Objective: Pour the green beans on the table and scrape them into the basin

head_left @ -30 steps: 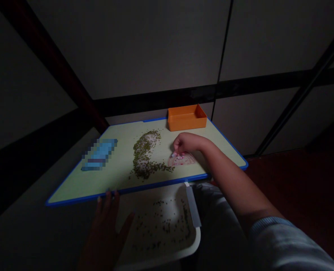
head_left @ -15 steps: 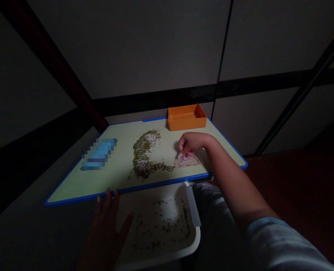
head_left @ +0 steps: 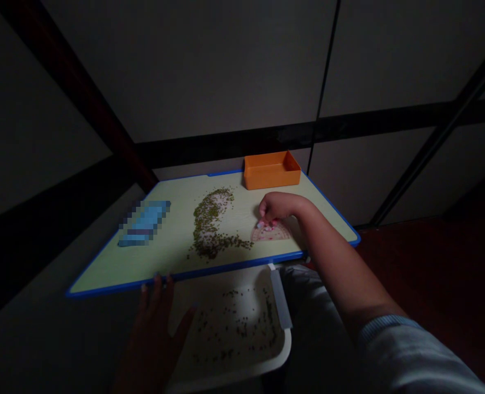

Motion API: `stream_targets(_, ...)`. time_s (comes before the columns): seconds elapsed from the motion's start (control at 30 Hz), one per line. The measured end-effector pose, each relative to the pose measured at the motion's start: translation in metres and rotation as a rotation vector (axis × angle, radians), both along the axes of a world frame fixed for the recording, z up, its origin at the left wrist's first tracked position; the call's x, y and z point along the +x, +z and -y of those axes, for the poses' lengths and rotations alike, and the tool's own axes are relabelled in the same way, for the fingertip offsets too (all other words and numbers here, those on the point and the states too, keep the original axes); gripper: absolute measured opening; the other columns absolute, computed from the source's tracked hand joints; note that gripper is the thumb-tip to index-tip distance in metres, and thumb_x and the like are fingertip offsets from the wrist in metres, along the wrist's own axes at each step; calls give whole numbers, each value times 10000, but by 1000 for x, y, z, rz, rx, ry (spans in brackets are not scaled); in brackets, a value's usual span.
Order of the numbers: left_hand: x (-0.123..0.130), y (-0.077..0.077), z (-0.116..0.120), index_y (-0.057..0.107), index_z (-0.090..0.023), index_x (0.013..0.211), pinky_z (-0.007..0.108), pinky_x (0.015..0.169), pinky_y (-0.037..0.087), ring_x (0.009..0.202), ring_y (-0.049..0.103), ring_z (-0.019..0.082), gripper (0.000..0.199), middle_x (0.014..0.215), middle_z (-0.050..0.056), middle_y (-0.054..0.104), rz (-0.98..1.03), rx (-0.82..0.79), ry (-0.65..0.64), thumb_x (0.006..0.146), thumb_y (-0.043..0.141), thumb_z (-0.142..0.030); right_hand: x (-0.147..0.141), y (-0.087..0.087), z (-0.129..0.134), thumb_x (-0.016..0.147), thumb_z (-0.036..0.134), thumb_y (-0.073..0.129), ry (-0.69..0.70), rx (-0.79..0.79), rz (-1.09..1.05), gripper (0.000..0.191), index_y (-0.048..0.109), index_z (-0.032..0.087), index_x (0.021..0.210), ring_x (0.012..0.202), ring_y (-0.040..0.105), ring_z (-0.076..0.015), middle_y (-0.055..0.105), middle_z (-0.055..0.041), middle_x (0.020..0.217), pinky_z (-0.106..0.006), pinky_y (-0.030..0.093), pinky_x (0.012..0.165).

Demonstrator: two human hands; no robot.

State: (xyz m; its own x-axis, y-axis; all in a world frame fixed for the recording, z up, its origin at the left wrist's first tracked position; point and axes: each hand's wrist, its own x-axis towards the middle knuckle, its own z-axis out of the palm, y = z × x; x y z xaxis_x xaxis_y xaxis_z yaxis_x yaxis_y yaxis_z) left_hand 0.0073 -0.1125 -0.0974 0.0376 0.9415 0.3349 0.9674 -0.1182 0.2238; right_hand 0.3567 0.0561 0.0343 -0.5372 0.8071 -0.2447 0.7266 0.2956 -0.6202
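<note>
On the tabletop (head_left: 172, 241), a protractor (head_left: 272, 235) is pinched by the right hand (head_left: 279, 207); at the tabletop's near edge, the left hand (head_left: 154, 325) is spread.

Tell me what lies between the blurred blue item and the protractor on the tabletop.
In the head view, a curved spread of small greenish grains lies between the blue item and the protractor.

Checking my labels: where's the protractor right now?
Head view: the protractor is right of centre on the tabletop, at the fingertips of the right hand, beside the scattered grains and nearer the wearer than the orange box.
</note>
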Motion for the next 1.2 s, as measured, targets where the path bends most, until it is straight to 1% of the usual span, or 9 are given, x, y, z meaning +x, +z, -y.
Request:
stream_targets(0.1, 0, 0, -1, 243, -234, 1484, 597, 1157, 300, 1507, 93, 340, 748, 1612, 106, 235, 6, -5, 5, 835, 398, -571, -3, -1, 1, 725, 226, 695, 56, -9, -6, 143, 672, 137, 615, 526, 540, -91, 630, 16, 536, -231, 378, 602)
stream_targets(0.2, 0, -1, -2, 259, -218, 1479, 595, 1159, 296, 1508, 88, 342, 756, 1609, 120, 237, 6, -2, -3, 829, 404, -577, -5, -3, 0, 725, 211, 690, 101, -11, -29, 118, 676, 135, 636, 523, 531, -86, 624, 25, 530, -227, 367, 594)
stream_targets(0.27, -1, -1, -2, 268, -212, 1475, 592, 1162, 293, 1507, 90, 343, 756, 1608, 124, 237, 10, 4, -10, 828, 405, -578, -6, -4, 0, 723, 200, 685, 130, -29, -55, 112, 672, 135, 634, 511, 515, -80, 610, 35, 515, -225, 356, 580)
stream_targets(0.37, 0, -1, -2, 279, -213, 1471, 596, 1161, 292, 1505, 92, 349, 758, 1607, 127, 238, 14, -3, -7, 823, 407, -585, -6, -4, 0, 714, 239, 703, 172, -64, -116, 146, 661, 136, 619, 503, 501, -79, 601, 40, 507, -224, 347, 564)
stream_targets(0.5, 1, 1, -1, 259, -216, 1479, 591, 1166, 289, 1505, 94, 345, 762, 1604, 126, 247, 12, -7, 1, 826, 410, -579, 1, 0, 0, 683, 314, 741, 143, -85, -155, 199, 666, 138, 625, 517, 513, -80, 640, 28, 549, -223, 345, 567)
stream_targets(0.6, 1, 2, 1, 240, -230, 1485, 585, 1165, 293, 1508, 81, 337, 751, 1607, 119, 241, 8, -9, -11, 835, 407, -566, 7, 3, 0, 658, 324, 759, 125, -108, -129, 201, 680, 140, 632, 534, 530, -84, 664, 21, 580, -223, 354, 576)
stream_targets(0.8, 0, 3, 1, 260, -233, 1479, 586, 1165, 294, 1508, 94, 337, 732, 1611, 113, 234, 7, -3, -6, 839, 399, -561, 5, 3, 0, 641, 335, 784, 124, -149, -77, 226, 685, 132, 640, 522, 522, -84, 631, 28, 536, -230, 374, 592)
stream_targets(1.03, 1, 1, -1, 270, -219, 1476, 583, 1163, 302, 1507, 90, 337, 735, 1600, 116, 266, 11, 12, -9, 839, 399, -563, 1, 3, 1, 674, 299, 759, 174, -187, -29, 186, 696, 125, 652, 520, 523, -78, 625, 35, 527, -229, 370, 589)
stream_targets(1.2, -1, -2, 0, 246, -223, 1484, 584, 1163, 302, 1506, 98, 337, 738, 1600, 116, 262, 10, 18, -14, 840, 404, -548, -4, -3, 1, 664, 313, 777, 209, -250, -15, 221, 665, 126, 628, 515, 539, -83, 620, 39, 509, -236, 394, 607)
